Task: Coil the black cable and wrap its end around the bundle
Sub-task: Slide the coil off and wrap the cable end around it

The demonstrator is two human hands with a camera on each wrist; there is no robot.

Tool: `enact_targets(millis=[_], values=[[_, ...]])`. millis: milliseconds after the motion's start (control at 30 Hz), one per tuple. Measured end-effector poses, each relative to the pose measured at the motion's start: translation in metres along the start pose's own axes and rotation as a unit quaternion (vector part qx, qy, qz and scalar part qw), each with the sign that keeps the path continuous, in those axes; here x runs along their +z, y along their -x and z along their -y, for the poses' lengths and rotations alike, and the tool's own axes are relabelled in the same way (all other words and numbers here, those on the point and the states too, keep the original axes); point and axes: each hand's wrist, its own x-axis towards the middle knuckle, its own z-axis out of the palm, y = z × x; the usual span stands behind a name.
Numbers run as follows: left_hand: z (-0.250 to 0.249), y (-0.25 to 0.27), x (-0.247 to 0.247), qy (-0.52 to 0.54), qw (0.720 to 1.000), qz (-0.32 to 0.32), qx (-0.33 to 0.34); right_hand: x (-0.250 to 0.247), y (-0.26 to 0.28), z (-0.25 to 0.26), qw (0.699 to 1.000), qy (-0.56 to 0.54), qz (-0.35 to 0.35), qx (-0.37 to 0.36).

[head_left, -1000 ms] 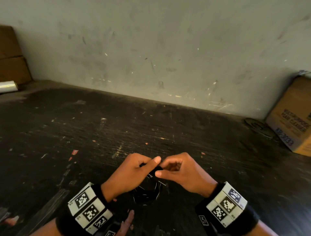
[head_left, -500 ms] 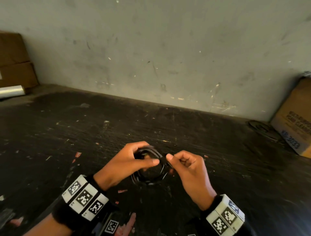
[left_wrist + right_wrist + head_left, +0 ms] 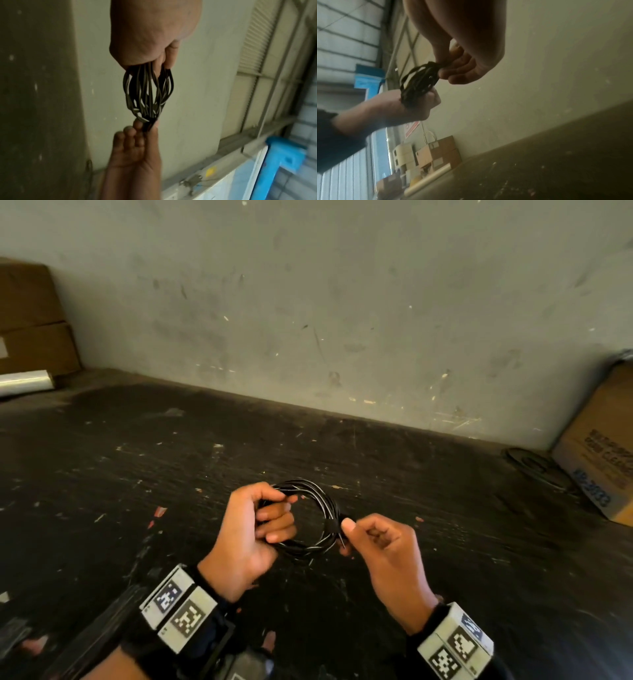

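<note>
The black cable [image 3: 320, 501] is wound into a small round coil of several loops, held up above the dark table [image 3: 137, 474]. My left hand [image 3: 260, 522] grips the coil's left side, fingers curled through the loops. My right hand [image 3: 356, 529] pinches the right side, where the cable's end crosses the bundle. In the left wrist view the coil [image 3: 147, 93] hangs from my left hand [image 3: 154, 40], and my right hand's fingertips [image 3: 137, 125] pinch its lower end. The right wrist view shows the coil [image 3: 418, 81] stretched between my right hand [image 3: 453, 67] and my left hand [image 3: 412, 106].
A grey wall [image 3: 342, 320] backs the scuffed table. Cardboard boxes [image 3: 30, 320] and a clear film roll [image 3: 25, 383] stand at the far left. Another box [image 3: 603, 446] sits at the far right, with a flat dark ring [image 3: 534, 467] beside it.
Both hands have lifted the coil and drawn slightly apart. The loops, bunched and hidden under my fingers a second ago, now stand as a round ring. The right hand shifted to its right edge.
</note>
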Motion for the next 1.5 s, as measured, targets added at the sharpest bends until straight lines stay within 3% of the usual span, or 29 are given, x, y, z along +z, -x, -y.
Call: enact_targets(millis=[100,167,300,367,433,500,567,633,733,800,867,933,1033,1100,1167,1300,1433,1500], values=[[-0.001,-0.004,-0.001,-0.134,0.989,-0.037,0.042,-0.005,-0.001,-0.004,0.997,0.046,0.059,0.032],[0.002,-0.004,-0.001,-0.259,0.962,-0.047,0.069,-0.010,-0.005,-0.002,0.989,0.097,0.105,0.036],[0.013,0.007,-0.004,-0.405,0.912,0.022,0.061,0.007,-0.015,0.007,0.954,0.194,0.227,-0.006],[0.014,0.013,-0.010,-0.426,0.900,0.014,0.092,0.022,-0.017,0.003,0.948,0.232,0.215,-0.039],[0.013,0.016,-0.022,-0.411,0.905,-0.025,0.106,0.035,-0.016,-0.006,0.961,0.212,0.173,-0.037],[0.016,0.018,-0.038,-0.336,0.938,-0.073,0.054,0.047,-0.014,-0.015,0.976,0.154,0.153,0.010],[0.019,0.019,-0.054,-0.199,0.974,-0.105,0.001,0.060,-0.012,-0.024,0.970,0.164,0.172,0.049],[0.021,0.021,-0.067,-0.096,0.985,-0.143,-0.014,0.073,-0.010,-0.030,0.950,0.228,0.205,0.054],[0.021,0.026,-0.084,-0.139,0.969,-0.203,0.010,0.095,-0.008,-0.029,0.918,0.314,0.241,-0.008],[0.019,0.034,-0.090,-0.209,0.956,-0.201,0.033,0.112,-0.005,-0.026,0.886,0.376,0.261,-0.067],[0.016,0.039,-0.097,-0.229,0.952,-0.195,0.047,0.126,-0.003,-0.028,0.862,0.421,0.269,-0.083],[0.015,0.042,-0.113,-0.263,0.939,-0.209,0.070,0.138,0.002,-0.034,0.863,0.408,0.291,-0.065],[0.021,0.047,-0.148,-0.392,0.877,-0.248,0.127,0.150,0.011,-0.049,0.871,0.322,0.372,-0.008],[0.021,0.054,-0.177,-0.405,0.856,-0.288,0.141,0.152,0.014,-0.066,0.872,0.261,0.409,0.058],[0.014,0.064,-0.204,-0.401,0.843,-0.333,0.137,0.151,0.016,-0.084,0.861,0.280,0.418,0.074],[0.001,0.089,-0.243,-0.384,0.846,-0.357,0.093,0.175,0.032,-0.105,0.811,0.369,0.453,0.039],[0.000,0.103,-0.257,-0.365,0.864,-0.343,0.043,0.209,0.051,-0.112,0.749,0.439,0.491,0.072],[0.001,0.106,-0.258,-0.347,0.877,-0.331,0.018,0.215,0.054,-0.114,0.748,0.451,0.475,0.102]])
